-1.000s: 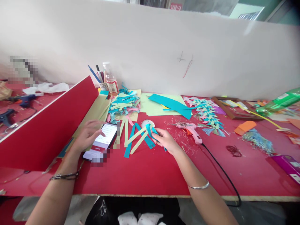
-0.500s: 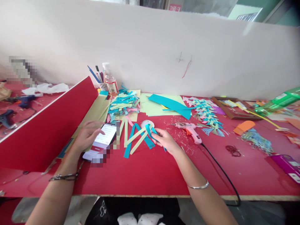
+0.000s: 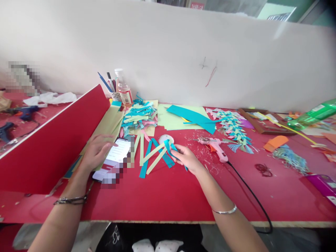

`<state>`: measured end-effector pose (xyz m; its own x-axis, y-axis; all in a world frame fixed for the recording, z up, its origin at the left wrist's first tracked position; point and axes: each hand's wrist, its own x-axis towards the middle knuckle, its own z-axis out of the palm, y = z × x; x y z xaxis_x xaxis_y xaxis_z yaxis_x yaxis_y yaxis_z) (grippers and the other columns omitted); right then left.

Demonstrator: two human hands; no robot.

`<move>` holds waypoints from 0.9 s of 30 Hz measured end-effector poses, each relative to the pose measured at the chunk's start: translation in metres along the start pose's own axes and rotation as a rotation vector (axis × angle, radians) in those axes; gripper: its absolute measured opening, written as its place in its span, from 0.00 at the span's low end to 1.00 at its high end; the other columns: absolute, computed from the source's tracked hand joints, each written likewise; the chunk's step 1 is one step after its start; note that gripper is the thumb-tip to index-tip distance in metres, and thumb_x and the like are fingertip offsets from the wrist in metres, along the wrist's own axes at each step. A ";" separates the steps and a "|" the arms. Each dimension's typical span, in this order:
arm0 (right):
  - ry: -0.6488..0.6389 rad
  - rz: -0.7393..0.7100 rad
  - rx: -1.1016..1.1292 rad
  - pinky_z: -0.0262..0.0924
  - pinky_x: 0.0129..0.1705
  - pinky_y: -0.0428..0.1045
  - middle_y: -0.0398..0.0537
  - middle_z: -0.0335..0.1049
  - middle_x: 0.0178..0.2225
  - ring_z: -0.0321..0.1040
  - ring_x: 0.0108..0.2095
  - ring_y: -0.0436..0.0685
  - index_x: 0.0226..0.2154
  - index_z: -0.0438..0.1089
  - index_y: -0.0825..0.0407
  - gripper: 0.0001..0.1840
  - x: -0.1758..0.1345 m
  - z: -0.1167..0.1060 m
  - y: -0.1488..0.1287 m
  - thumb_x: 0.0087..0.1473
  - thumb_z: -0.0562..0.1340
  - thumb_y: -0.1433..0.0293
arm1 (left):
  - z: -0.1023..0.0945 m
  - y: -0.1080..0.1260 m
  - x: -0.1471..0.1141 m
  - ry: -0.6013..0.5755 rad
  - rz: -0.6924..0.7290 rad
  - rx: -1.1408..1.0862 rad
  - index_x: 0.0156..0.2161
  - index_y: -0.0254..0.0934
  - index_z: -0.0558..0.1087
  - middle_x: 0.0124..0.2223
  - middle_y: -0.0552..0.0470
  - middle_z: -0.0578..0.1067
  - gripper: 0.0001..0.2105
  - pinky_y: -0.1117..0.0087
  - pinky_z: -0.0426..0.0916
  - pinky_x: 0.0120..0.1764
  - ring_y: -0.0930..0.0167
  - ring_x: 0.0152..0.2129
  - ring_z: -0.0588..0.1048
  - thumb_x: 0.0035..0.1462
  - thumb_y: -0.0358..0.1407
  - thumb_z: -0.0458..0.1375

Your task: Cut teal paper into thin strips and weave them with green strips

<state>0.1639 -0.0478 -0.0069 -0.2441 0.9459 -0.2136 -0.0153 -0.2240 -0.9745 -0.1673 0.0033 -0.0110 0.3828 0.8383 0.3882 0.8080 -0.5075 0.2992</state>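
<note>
My left hand [image 3: 97,150] hovers at the left edge of a smartphone [image 3: 117,150] with a lit screen, fingers extended and holding nothing. A fingertip is over the upper part of the screen; whether it touches, I cannot tell. My right hand [image 3: 185,157] pinches a folded teal paper strip [image 3: 168,147] between thumb and fingers. Pale green paper strips [image 3: 153,153] loop out from it to the left. Another teal strip [image 3: 145,164] lies on the red table. Behind the held strip sits a small white disc [image 3: 165,138], partly covered.
A pink glue gun [image 3: 216,145] with a black cord lies right of my right hand. Behind are a pile of cut strips [image 3: 139,113], paper sheets [image 3: 162,117] and woven strip bunches [image 3: 233,127]. A red board [image 3: 57,140] stands at left, a bottle [image 3: 123,87] behind.
The view has shifted slightly. My left fingertip has lifted or drawn back up the phone's screen a little. My right hand keeps its pinch on the teal strip.
</note>
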 end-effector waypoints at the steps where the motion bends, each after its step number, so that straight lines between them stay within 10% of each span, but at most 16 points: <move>1: -0.003 0.002 0.002 0.37 0.16 0.41 0.35 0.54 0.17 0.45 0.14 0.41 0.28 0.62 0.53 0.15 0.000 0.000 0.000 0.42 0.60 0.58 | 0.000 0.000 0.000 0.014 -0.014 0.002 0.31 0.38 0.73 0.41 0.50 0.72 0.21 0.65 0.52 0.49 0.69 0.43 0.66 0.56 0.40 0.38; 27: -0.100 0.189 0.025 0.43 0.20 0.40 0.36 0.52 0.17 0.49 0.19 0.42 0.30 0.62 0.53 0.13 0.007 -0.005 0.009 0.47 0.58 0.60 | 0.009 -0.003 -0.005 0.049 0.030 -0.031 0.32 0.42 0.75 0.46 0.52 0.69 0.20 0.60 0.53 0.46 0.65 0.44 0.64 0.56 0.37 0.39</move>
<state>0.1672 -0.0425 -0.0178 -0.3402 0.8589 -0.3828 0.0162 -0.4017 -0.9156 -0.1678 0.0024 -0.0216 0.3840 0.8120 0.4395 0.7820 -0.5391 0.3127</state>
